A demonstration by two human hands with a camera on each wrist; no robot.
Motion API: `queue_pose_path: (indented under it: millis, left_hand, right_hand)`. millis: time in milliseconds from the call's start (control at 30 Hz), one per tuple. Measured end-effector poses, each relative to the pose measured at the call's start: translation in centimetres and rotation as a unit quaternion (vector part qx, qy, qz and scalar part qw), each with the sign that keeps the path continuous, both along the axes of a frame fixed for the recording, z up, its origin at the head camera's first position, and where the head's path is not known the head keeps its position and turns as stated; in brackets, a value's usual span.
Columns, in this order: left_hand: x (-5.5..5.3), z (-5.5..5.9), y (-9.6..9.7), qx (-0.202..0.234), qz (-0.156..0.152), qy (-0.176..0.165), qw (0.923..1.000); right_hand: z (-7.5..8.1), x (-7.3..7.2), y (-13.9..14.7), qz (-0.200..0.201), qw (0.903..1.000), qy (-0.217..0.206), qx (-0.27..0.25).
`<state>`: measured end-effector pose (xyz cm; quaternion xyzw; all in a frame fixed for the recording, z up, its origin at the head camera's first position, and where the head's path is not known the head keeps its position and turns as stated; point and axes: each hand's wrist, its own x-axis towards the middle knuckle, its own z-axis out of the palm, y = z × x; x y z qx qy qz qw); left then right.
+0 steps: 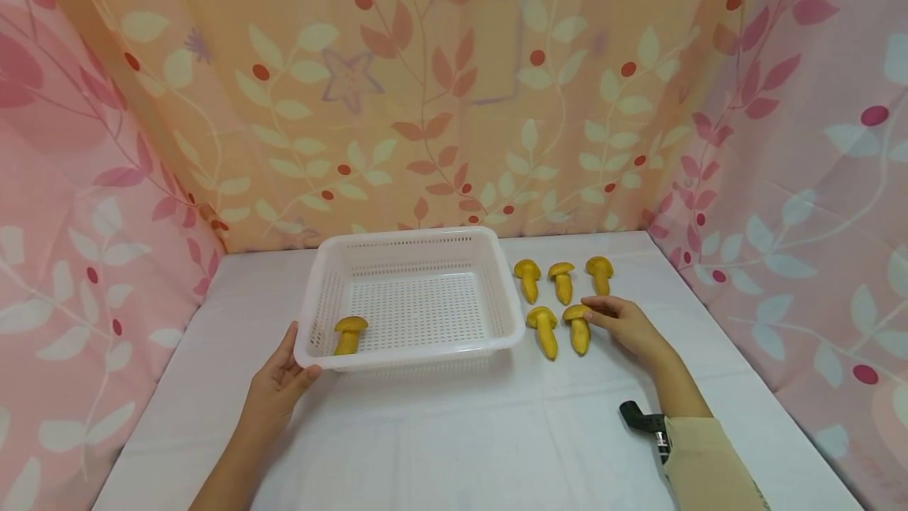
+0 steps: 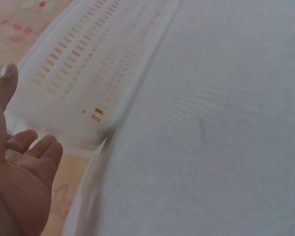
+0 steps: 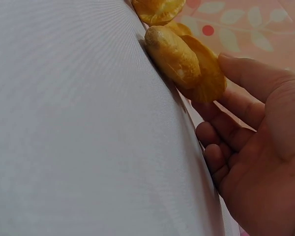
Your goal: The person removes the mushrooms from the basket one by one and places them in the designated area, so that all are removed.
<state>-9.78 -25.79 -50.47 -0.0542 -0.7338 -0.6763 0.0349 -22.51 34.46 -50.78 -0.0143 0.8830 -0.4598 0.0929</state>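
Observation:
A white perforated plastic basket (image 1: pixel 411 355) stands on the table, with one yellow toy mushroom (image 1: pixel 350 335) in its front left corner. My left hand (image 1: pixel 278 386) holds the basket's front left corner, thumb at the front and fingers along the side; the basket wall (image 2: pixel 96 64) fills the upper left wrist view. To the right, my right hand (image 1: pixel 631 327) pinches the cap of the nearest right mushroom (image 1: pixel 579 336). In the right wrist view, the thumb and index finger meet that mushroom's cap (image 3: pixel 211 73), its stem pointing away from the palm.
Beside the basket lie other yellow mushrooms: one in the near row (image 1: pixel 544 330) and three in the far row (image 1: pixel 562 282). White cloth (image 1: pixel 454 440) covers the table. Patterned curtains (image 1: pixel 426 101) enclose the back and sides. A black device (image 1: pixel 641 418) is strapped at the right wrist.

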Motion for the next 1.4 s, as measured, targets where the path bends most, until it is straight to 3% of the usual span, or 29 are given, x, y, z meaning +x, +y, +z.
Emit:
queue_pose_path:
  millis: [367, 567, 967, 1400]
  left_hand:
    - [0.4, 0.2, 0.0, -0.006, 0.005, -0.001, 1.0000]
    - [0.2, 0.3, 0.0, -0.018, 0.003, -0.004, 0.9998]
    - [0.0, 0.0, 0.1, -0.021, 0.003, -0.010, 0.9997]
    - [0.0, -0.1, -0.2, -0.012, -0.006, 0.001, 0.9999]
  right_hand:
    - [0.8, 0.0, 0.1, 0.002, 0.9996, 0.017, -0.024]
    - [1.9, 0.2, 0.0, -0.005, 0.9995, 0.031, -0.003]
    - [6.7, 0.1, -2.4, 0.018, 0.9971, 0.074, -0.004]
    - [12.5, -0.5, -8.4, 0.070, 0.9912, 0.107, -0.035]
